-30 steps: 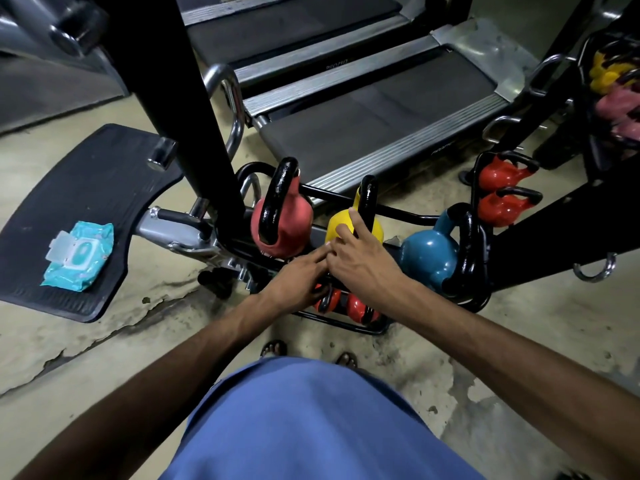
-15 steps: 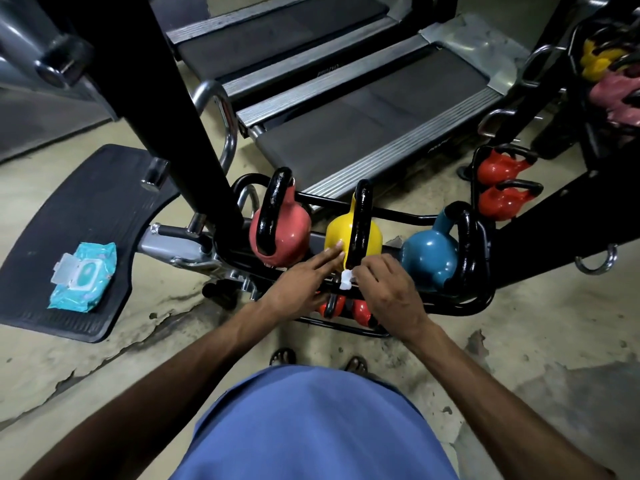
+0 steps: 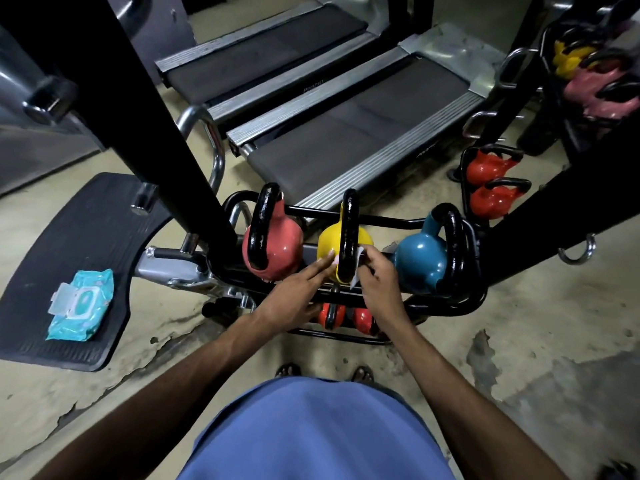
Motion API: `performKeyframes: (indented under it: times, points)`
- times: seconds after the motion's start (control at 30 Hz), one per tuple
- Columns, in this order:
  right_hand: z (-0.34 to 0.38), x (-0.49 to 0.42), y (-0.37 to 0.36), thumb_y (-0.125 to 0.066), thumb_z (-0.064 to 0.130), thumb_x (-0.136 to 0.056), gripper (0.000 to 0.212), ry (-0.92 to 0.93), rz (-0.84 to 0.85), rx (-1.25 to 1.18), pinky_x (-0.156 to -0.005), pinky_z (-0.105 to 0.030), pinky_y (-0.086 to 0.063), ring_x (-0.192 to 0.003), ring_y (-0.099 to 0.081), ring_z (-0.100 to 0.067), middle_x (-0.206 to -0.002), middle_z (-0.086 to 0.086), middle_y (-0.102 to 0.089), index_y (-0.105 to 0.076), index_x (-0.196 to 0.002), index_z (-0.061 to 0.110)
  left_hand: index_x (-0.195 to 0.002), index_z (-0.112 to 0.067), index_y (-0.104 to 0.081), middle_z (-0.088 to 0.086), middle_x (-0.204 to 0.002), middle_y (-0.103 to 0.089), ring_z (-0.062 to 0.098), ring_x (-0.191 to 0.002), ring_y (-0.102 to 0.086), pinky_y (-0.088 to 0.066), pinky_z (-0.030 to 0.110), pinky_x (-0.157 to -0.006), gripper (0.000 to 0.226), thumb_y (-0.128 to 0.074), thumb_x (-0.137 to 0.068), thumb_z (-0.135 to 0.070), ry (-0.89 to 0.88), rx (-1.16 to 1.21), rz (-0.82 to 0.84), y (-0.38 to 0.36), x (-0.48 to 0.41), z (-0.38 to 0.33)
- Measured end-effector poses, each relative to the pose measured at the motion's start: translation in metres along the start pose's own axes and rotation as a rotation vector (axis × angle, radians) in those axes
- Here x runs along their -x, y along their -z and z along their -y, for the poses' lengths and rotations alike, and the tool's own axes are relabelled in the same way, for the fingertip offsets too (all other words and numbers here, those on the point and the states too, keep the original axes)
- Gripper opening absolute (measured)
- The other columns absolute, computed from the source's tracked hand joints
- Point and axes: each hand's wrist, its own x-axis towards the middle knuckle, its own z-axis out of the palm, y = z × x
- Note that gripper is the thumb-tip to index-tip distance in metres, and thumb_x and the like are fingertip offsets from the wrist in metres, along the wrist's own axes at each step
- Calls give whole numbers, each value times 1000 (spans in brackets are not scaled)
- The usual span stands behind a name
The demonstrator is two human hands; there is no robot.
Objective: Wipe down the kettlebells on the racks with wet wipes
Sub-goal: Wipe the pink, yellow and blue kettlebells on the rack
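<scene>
Yellow kettlebell (image 3: 329, 247) — left hand (image 3: 294, 299) touches it with straight fingers, right hand (image 3: 379, 282) pinches a wet wipe (image 3: 354, 281) against its handle (image 3: 348, 230).

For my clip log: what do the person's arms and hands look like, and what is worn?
Both arms are bare as far as they show, no sleeves. The left hand and right hand have no gloves; no watch, bracelet or ring shows. A blue top covers the torso.
</scene>
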Motion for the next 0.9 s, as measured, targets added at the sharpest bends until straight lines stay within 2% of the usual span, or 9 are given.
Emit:
performKeyframes:
  times: [0.07,0.2,0.3,0.4,0.47,0.57,0.7,0.8,0.9]
  points:
    - [8,-14,4,-42,-4,-93,38,-72,110,-93,-65,-42,-53,-74,-66,-16,-93,-11,-75,-73,-104,16,-163,-25,-21,-22,-168,11,21,-142,-47,-57,42,-97,91,-69,-87,-15,-4,-25,-16,0,0,0]
    - [19,-37,19,-43,-9,-93,38,-171,381,-107,-73,-23,-53,-85,-70,-12,-106,-14,-78,-72,-117,0,-165,-31,-11,-9,-173,-6,28,-135,-53,-57,43,-94,95,-66,-88,-15,-24,-25,-23,-2,-1,1]
    - [26,-50,29,-50,-6,-89,35,-185,575,-43,-79,-21,-54,-96,-70,-16,-107,-8,-78,-72,-116,-2,-164,-31,-14,-8,-172,-12,29,-132,-56,-57,43,-94,93,-66,-88,-16,-19,-18,-24,-3,-1,3]
    - [30,-58,31,-55,-3,-85,36,-188,642,16,-91,-22,-52,-105,-70,-13,-107,-2,-77,-72,-117,-1,-163,-27,-23,-7,-172,-14,27,-134,-54,-55,41,-98,87,-67,-88,-17,5,-35,-18,-2,-2,3]
    - [27,-56,30,-55,-7,-88,33,-197,602,15,-91,-25,-52,-104,-71,-17,-108,-7,-77,-71,-117,-2,-163,-26,-25,-5,-172,-16,26,-137,-52,-53,39,-102,85,-67,-89,-17,1,-44,-19,-1,-1,2]
    - [18,-41,27,-64,0,-91,28,-161,441,-23,-94,-32,-55,-111,-70,-22,-115,-11,-76,-70,-118,7,-163,-25,-23,-8,-172,-11,20,-142,-46,-51,36,-105,87,-67,-89,-15,-14,-28,-34,-1,-1,2]
    - [4,-9,20,-64,-3,-88,28,-54,126,37,-80,-38,-56,-88,-69,-15,-97,-6,-74,-66,-109,17,-163,-20,-27,-13,-172,-4,13,-148,-37,-48,35,-110,83,-67,-90,-16,-18,-21,-35,-1,-2,3]
    - [-3,12,12,-69,5,-84,26,5,-7,116,-76,-31,-51,-88,-63,-17,-95,2,-67,-61,-102,20,-163,-20,-25,-14,-172,-4,14,-147,-40,-49,34,-107,88,-68,-87,-13,-13,-20,-13,-1,-3,4]
    - [-5,30,-1,-73,10,-85,26,107,-138,231,-75,-24,-48,-88,-57,-10,-97,5,-59,-56,-101,19,-163,-19,-26,-13,-172,-6,14,-148,-40,-50,35,-106,90,-69,-85,-12,-23,-22,-9,-1,-5,6]
